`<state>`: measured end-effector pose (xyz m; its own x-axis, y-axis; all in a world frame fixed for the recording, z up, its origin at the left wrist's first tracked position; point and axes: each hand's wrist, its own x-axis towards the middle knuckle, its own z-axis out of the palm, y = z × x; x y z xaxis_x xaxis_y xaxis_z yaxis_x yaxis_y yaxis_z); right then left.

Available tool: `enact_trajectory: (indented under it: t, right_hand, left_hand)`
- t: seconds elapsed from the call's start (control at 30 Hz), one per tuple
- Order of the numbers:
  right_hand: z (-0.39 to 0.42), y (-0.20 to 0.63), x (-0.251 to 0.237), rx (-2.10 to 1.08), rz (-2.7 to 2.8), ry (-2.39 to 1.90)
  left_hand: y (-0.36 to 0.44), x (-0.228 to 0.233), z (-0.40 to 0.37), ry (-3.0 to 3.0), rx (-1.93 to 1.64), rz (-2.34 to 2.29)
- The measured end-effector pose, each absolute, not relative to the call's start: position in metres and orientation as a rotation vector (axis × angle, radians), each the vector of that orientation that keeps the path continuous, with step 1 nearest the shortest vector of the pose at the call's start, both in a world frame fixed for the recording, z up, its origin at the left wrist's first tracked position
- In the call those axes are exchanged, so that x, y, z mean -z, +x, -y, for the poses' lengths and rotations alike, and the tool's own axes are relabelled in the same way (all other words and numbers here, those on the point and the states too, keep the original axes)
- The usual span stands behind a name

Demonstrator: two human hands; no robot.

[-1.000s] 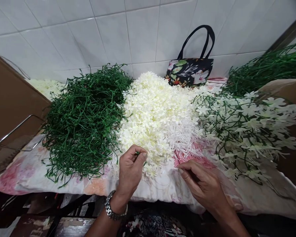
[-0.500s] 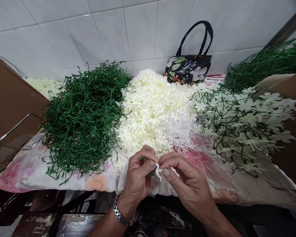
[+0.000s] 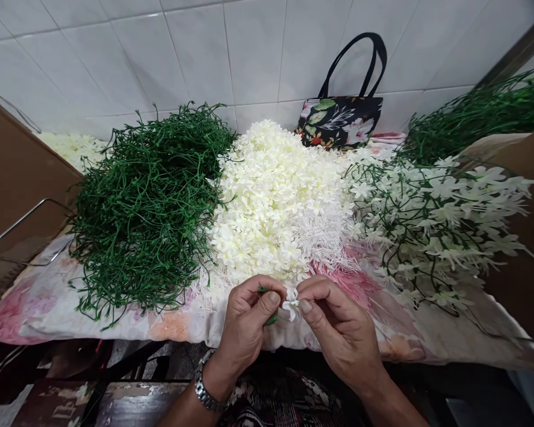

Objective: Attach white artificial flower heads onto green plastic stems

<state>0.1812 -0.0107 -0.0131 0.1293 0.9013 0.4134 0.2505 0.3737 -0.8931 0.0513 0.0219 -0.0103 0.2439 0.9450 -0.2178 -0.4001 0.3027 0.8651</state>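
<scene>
My left hand [image 3: 248,323] pinches a short green plastic stem [image 3: 270,320] between thumb and fingers. My right hand [image 3: 338,326] pinches a small white artificial flower [image 3: 290,303] and holds it against the stem's tip. Both hands meet at the near edge of the table, just in front of a big heap of loose white flowers [image 3: 280,196]. A large pile of green stems [image 3: 146,207] lies to the left of that heap.
Finished green sprays with white flowers [image 3: 440,219] lie at the right. A black floral handbag [image 3: 342,118] stands against the tiled wall. Brown cardboard [image 3: 13,178] and a metal wire frame [image 3: 22,219] are at the left. A floral cloth [image 3: 71,302] covers the table.
My right hand left the cloth, picked up a white flower and came to my left hand. The flower now sits against the green stem.
</scene>
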Motion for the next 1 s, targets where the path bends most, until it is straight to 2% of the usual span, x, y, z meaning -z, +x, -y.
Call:
enact_trajectory:
  t: [0.13,0.33,1.0]
  right_hand:
    - [0.012,0.181,0.012,-0.515,1.515,-1.169]
    - [0.009,0.179,0.01,-0.334,1.644,-1.173]
    - [0.007,0.175,0.02,-0.253,1.82,-1.172]
  left_hand:
    - [0.049,0.011,-0.019,0.665,-0.97,-0.852]
    - [0.051,0.012,-0.018,0.536,-1.028,-0.867]
    - [0.051,0.021,-0.016,0.714,-1.134,-1.041]
